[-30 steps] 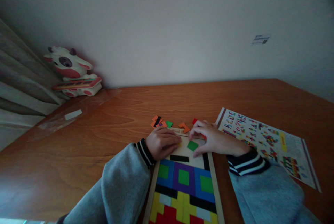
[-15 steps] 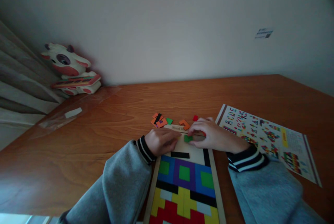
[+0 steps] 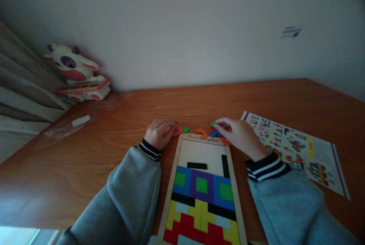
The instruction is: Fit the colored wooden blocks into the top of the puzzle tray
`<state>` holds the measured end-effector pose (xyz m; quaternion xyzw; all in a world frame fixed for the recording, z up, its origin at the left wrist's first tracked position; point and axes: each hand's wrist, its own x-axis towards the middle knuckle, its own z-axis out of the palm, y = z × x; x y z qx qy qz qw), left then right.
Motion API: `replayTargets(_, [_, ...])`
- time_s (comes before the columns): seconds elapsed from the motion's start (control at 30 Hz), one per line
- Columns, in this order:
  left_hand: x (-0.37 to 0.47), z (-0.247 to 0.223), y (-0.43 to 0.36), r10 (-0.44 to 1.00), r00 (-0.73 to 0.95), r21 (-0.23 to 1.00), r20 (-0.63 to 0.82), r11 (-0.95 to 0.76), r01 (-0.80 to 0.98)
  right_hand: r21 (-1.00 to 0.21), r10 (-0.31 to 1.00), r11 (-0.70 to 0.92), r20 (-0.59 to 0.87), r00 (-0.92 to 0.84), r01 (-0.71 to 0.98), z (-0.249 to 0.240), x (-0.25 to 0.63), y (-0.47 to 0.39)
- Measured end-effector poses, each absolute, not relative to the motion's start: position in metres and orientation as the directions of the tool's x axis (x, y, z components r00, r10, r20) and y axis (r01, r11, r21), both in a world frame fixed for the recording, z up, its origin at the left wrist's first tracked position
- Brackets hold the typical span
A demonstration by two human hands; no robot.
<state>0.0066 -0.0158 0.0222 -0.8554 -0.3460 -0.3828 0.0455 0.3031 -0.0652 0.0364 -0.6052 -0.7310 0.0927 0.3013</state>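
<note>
While the right hand (image 3: 238, 134) keeps a narrow pinch on a green piece (image 3: 213, 124) beyond the wooden board's (image 3: 202, 150) far edge, the left hand (image 3: 157, 134) curls beside some orange pieces (image 3: 178, 130) near the far left corner; I can't tell whether it grips one. Coloured pieces (image 3: 202, 185) cover much of the board's near part.

The left hand (image 3: 159, 134) is curling near the far left corner of the puzzle board (image 3: 236, 195). The right hand (image 3: 236, 135) is pinching near its far right corner.
</note>
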Motion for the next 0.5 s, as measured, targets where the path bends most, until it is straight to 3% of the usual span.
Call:
replayTargets(0.1, [0.010,0.026,-0.021,0.540,0.522,0.211,0.660,-0.801,0.560,-0.560,0.954,0.259,0.273,-0.120,0.787,0.038,0.312,-0.065])
replayTargets(0.23, [0.023,0.029,-0.037,0.450,0.704,0.301,0.549,-0.893,0.336,-0.678,0.948,0.212,-0.032,-0.316,0.704,0.048,0.323,-0.073])
replayTargets(0.37, [0.031,0.024,-0.044,0.363,0.795,0.406,0.486,-0.899,0.162,-0.628,0.883,0.210,-0.208,-0.421,0.750,0.049,0.325,-0.080])
replayTargets(0.5, [0.032,0.019,-0.043,0.347,0.820,0.445,0.456,-0.886,0.128,-0.566,0.876,0.238,-0.226,-0.426,0.789,0.042,0.319,-0.078])
